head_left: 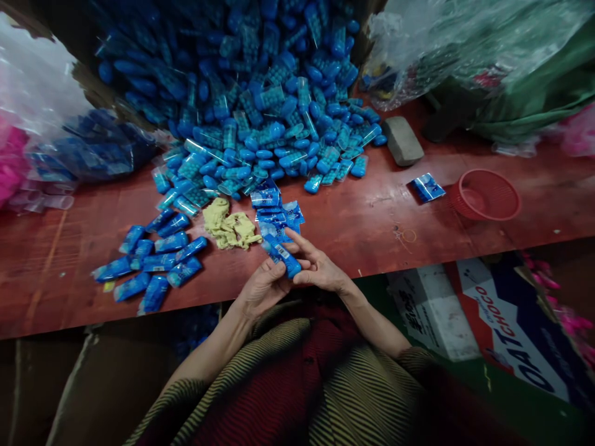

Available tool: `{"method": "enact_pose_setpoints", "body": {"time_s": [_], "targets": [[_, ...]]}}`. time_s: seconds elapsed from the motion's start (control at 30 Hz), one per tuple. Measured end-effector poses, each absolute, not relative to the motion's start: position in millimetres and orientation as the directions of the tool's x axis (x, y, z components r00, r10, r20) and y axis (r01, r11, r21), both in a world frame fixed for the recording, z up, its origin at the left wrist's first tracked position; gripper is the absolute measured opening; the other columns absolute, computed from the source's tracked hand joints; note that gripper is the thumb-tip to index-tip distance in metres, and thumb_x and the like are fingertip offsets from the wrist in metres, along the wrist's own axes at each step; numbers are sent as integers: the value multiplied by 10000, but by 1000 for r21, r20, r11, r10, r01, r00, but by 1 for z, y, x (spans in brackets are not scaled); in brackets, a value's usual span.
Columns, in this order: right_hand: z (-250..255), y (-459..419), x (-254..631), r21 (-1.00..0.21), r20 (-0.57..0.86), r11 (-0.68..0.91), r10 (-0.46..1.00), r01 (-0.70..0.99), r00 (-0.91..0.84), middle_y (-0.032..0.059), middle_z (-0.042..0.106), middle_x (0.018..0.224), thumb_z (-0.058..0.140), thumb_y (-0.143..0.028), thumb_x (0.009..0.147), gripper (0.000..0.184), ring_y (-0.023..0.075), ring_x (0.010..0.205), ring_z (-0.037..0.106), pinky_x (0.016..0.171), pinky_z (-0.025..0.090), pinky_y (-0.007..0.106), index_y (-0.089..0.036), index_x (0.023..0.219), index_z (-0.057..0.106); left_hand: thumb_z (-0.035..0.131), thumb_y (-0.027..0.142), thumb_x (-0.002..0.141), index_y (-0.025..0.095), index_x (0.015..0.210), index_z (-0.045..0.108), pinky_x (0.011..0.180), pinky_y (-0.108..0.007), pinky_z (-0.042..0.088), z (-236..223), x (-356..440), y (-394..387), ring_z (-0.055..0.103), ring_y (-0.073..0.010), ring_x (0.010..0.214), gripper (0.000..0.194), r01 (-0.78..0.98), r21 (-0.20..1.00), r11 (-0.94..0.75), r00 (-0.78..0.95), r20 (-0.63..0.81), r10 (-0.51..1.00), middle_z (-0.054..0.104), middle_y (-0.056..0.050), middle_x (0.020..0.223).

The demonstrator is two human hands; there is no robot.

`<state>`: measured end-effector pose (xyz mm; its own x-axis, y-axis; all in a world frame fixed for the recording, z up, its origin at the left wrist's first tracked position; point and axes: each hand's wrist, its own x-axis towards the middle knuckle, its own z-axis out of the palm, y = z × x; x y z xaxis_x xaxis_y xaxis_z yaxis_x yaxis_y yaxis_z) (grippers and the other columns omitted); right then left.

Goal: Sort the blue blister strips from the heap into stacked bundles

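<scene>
My left hand (264,286) and my right hand (316,267) meet at the near edge of the red-brown table (418,229). Together they grip one blue packet (281,253), fingers closed around it. Just beyond them lies a small stack of flat blue wrappers (274,207). A heap of yellowish rubber bands (230,226) sits left of that stack. Several finished blue packets (153,263) lie spread out at the left. A big pile of blue capsule-shaped containers (260,99) covers the back of the table.
A small red basket (486,195) stands at the right, with a single blue wrapper (426,187) and a grey block (402,140) near it. Clear plastic bags (41,124) (446,43) flank the pile. A printed cardboard box (506,328) sits below the table's right edge.
</scene>
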<state>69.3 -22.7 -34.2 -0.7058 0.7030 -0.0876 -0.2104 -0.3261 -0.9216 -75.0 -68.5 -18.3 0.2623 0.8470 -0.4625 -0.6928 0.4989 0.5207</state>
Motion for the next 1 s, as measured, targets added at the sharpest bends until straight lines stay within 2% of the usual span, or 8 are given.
{"method": "enact_pose_setpoints", "body": {"time_s": [0.13,0.27,0.37,0.5,0.6,0.73,1.0], "targets": [[-38,-20,68,-917,-62,-331,671,-223,-739,25,477,1398,770,-307,666,849,200,1184,533,890,499,273,-339,1406,355,846,331,534,141,812,699,810,-349,530,-19,-77,-69,685,-244,841,367,-673,529,517,267,-479,836,725,-58,747],[-47,-20,65,-902,-60,-349,686,-255,-725,32,498,1382,788,-299,653,904,152,1065,591,849,499,225,-338,1425,318,822,416,555,108,785,702,863,-350,513,-19,-70,-69,675,-246,877,403,-683,554,476,209,-476,854,718,-70,738],[-49,-19,66,-905,-47,-331,705,-269,-708,18,538,1341,773,-294,670,875,142,1056,593,856,491,217,-344,1421,326,804,397,596,118,806,703,865,-333,513,-19,-68,-69,675,-230,879,363,-699,553,454,181,-476,860,719,-61,740],[-51,-19,66,-928,-75,-301,729,-221,-680,14,568,1307,735,-304,703,831,162,1111,566,908,483,263,-335,1425,324,792,309,639,134,920,688,867,-334,512,-20,-71,-68,671,-224,910,347,-711,541,449,189,-468,863,728,-67,814],[-55,-22,63,-931,-78,-291,749,-220,-658,17,554,1325,731,-332,709,817,171,1121,567,965,454,295,-325,1423,333,787,303,649,138,951,678,877,-345,510,-22,-72,-69,672,-224,912,360,-719,542,436,184,-456,871,730,-70,835],[-61,-28,56,-924,-28,-263,773,-279,-634,24,568,1308,718,-398,726,758,188,1182,542,1030,402,308,-299,1401,387,813,331,603,139,908,691,856,-337,525,-25,-69,-72,680,-214,864,381,-735,549,398,129,-463,877,729,-61,811],[-64,-38,43,-938,-66,-242,828,-247,-557,38,595,1269,674,-502,735,654,204,1146,561,954,471,311,-264,1320,504,834,354,555,124,795,694,855,-363,533,-26,-67,-76,680,-238,866,360,-757,553,348,28,-505,863,710,-55,705]]}}
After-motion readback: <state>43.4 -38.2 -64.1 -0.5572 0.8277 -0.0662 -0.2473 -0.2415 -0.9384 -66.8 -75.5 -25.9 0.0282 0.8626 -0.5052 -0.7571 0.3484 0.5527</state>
